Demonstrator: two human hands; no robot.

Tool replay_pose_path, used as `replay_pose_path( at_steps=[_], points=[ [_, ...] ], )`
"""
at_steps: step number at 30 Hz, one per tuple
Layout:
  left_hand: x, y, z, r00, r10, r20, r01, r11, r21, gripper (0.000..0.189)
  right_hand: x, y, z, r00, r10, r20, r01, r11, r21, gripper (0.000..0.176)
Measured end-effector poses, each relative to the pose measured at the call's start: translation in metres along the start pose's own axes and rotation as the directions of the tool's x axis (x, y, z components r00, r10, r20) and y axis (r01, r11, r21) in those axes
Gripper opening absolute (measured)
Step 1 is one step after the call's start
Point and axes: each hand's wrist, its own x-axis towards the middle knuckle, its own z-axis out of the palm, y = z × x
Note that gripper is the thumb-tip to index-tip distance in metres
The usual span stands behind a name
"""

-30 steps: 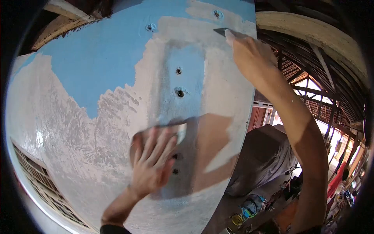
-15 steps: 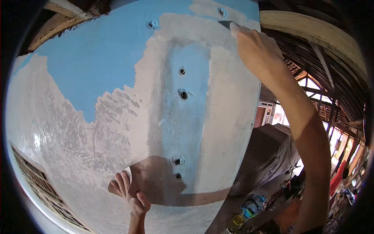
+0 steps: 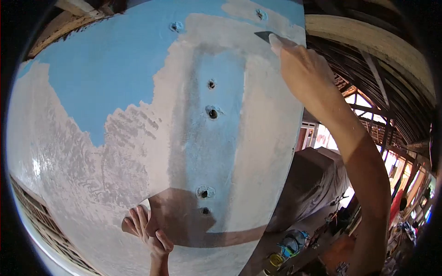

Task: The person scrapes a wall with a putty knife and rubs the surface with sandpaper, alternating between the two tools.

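Note:
My right hand is closed around a scraper, whose dark blade lies against the upper right of the wall, near its edge. The wall has blue paint partly covered by a pale grey-white coat, with several small holes around a blue vertical strip. At the lower left, my left hand holds a thin, curved plate with a light edge, its fingers spread over it. The shadow of an arm falls across the lower wall.
A slatted vent runs along the lower left. Beyond the wall's right edge are a cloth-covered object, blue and yellow items on the floor, and a roof with dark beams.
The scraper and my right hand have moved slightly down along the wall. The view has shifted a little, and my left hand still holds the plate.

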Motion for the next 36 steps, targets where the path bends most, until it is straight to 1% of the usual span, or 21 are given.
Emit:
replay_pose_path(
  at_steps=[3,5,8,9,11,12,15,18,21,24,27,29,32,33,35,36],
  points=[
    [-0.002,0.001,0.003,1.000,-0.021,-0.017,0.021,1.000,-0.007,0.057,-0.001,-0.001,0.003,1.000,0.004,-0.008,-0.004,1.000,-0.025,0.041],
    [-0.001,0.002,0.003,0.999,-0.033,-0.013,0.034,0.999,0.015,0.057,0.015,0.002,0.003,1.000,0.006,0.003,-0.006,0.999,-0.040,0.040],
    [-0.001,0.003,0.001,0.999,-0.039,-0.013,0.039,0.999,-0.009,0.057,0.010,0.000,-0.008,0.997,-0.015,0.077,0.019,0.999,-0.049,0.041],
    [-0.001,0.000,0.000,0.999,-0.038,0.008,0.038,0.999,-0.009,0.057,0.008,-0.003,-0.013,0.994,-0.032,0.101,0.037,0.998,-0.051,0.041],
    [-0.007,-0.002,0.001,0.998,-0.053,0.036,0.054,0.998,-0.020,0.056,0.009,-0.009,-0.010,0.998,0.008,0.068,-0.005,0.999,-0.052,0.040],
    [-0.008,0.000,0.003,0.998,-0.058,0.023,0.059,0.998,-0.011,0.056,0.011,-0.010,-0.008,0.998,0.028,0.052,-0.025,0.998,-0.052,0.039],
    [-0.006,0.001,0.002,0.999,-0.036,0.011,0.037,0.999,-0.008,0.056,0.011,-0.002,-0.006,0.999,-0.022,0.036,0.023,0.999,-0.044,0.034],
    [-0.001,0.002,0.001,1.000,-0.018,-0.022,0.017,0.999,-0.040,0.055,-0.001,-0.009,-0.001,0.999,-0.013,-0.032,0.013,1.000,-0.009,0.030],
    [0.000,0.004,0.001,0.999,-0.027,-0.028,0.026,0.999,-0.027,0.055,0.018,-0.009,0.000,0.999,0.010,-0.047,-0.009,1.000,0.007,0.035],
    [-0.002,0.005,0.000,0.999,-0.038,-0.017,0.038,0.999,-0.010,0.055,0.018,-0.008,-0.011,0.994,0.021,0.111,-0.019,1.000,-0.020,0.041],
    [-0.001,0.002,0.002,0.999,-0.033,-0.019,0.032,0.999,-0.024,0.054,0.012,-0.010,-0.007,0.997,0.044,0.058,-0.043,0.999,-0.007,0.044],
    [0.000,0.004,0.000,0.999,-0.034,-0.012,0.034,0.999,-0.023,0.053,0.018,-0.008,-0.006,0.999,0.012,0.035,-0.012,1.000,-0.006,0.044],
    [0.000,0.008,0.001,0.997,-0.074,-0.014,0.073,0.997,-0.038,0.053,0.014,-0.007,-0.007,0.999,0.004,0.052,-0.003,1.000,-0.022,0.043],
    [0.001,0.008,-0.001,0.998,-0.066,-0.004,0.066,0.997,-0.045,0.053,0.013,-0.010,-0.008,0.998,0.000,0.057,0.002,1.000,-0.027,0.043],
    [0.001,0.007,-0.002,0.998,-0.063,0.001,0.063,0.996,-0.062,0.053,0.010,-0.016,-0.011,0.997,0.034,0.075,-0.031,0.999,-0.039,0.045],
    [0.000,0.008,0.001,0.998,-0.065,-0.020,0.064,0.996,-0.054,0.053,0.011,-0.018,-0.012,0.996,0.043,0.084,-0.039,0.998,-0.049,0.046]
  ],
)
